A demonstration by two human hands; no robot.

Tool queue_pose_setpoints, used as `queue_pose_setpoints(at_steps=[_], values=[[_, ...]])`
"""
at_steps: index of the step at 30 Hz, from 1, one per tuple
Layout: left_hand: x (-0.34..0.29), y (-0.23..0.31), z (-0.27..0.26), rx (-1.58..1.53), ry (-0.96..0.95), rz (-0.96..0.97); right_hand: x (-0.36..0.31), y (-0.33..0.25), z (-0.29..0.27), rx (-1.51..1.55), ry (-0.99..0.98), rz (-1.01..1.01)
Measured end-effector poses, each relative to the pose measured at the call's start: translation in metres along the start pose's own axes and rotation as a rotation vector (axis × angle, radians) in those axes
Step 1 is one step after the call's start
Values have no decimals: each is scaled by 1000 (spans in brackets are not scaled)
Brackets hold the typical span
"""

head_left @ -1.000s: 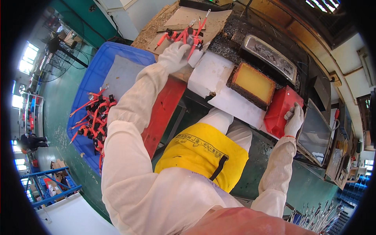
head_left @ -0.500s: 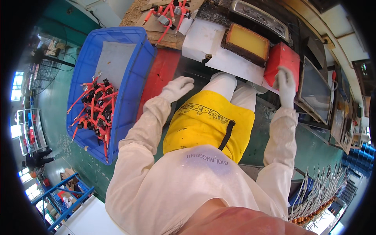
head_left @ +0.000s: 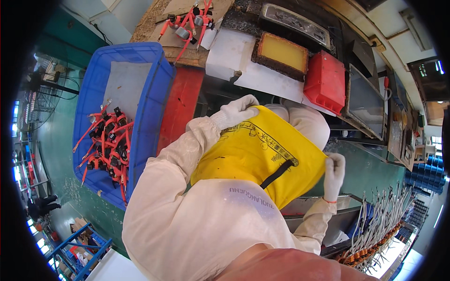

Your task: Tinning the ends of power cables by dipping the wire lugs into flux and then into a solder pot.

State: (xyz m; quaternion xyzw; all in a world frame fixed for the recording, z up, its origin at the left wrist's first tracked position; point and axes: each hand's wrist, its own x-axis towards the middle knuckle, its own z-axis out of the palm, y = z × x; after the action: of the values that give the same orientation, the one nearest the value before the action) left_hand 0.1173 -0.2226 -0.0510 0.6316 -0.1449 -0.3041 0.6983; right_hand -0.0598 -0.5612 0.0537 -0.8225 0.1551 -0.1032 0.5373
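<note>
A yellow printed apron [head_left: 253, 150] with a black strap lies over my lap. At its far left edge my left hand [head_left: 239, 111], in a white glove, has its fingers closed on the cloth. My right hand [head_left: 333, 173], also gloved, pinches the right corner, drawing it out taut to the right of my knee. To the left is a blue crate [head_left: 145, 124], holding a tangled pile of red cables [head_left: 110, 145] with black parts and metal lugs.
Ahead stands a bench with a framed yellow block [head_left: 283, 52], a red bin [head_left: 326, 82] and a metal tray [head_left: 295, 23]. More red cables [head_left: 190, 23] lie on cardboard at the far left. A rack of upright white leads with copper coils [head_left: 375, 229] is at lower right.
My right hand has come down from beside the red bin to the apron's right corner. My left hand has moved right onto its far edge, and the cloth is now lifted and stretched.
</note>
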Motion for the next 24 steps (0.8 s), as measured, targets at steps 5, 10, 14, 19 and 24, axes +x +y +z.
queue_pose_setpoints(at_steps=[5,10,14,19,24], values=[[0,28,10,-155,121,106,9,-11,2,-118,98,-18],[-11,45,6,-251,205,97,49,4,33,-228,31,-48],[-5,37,-9,129,425,-28,82,32,74,-510,-70,-78],[-7,-10,-42,462,524,-295,137,-2,120,-629,-138,-447],[-68,35,-89,884,819,66,258,-21,98,-373,62,-173]])
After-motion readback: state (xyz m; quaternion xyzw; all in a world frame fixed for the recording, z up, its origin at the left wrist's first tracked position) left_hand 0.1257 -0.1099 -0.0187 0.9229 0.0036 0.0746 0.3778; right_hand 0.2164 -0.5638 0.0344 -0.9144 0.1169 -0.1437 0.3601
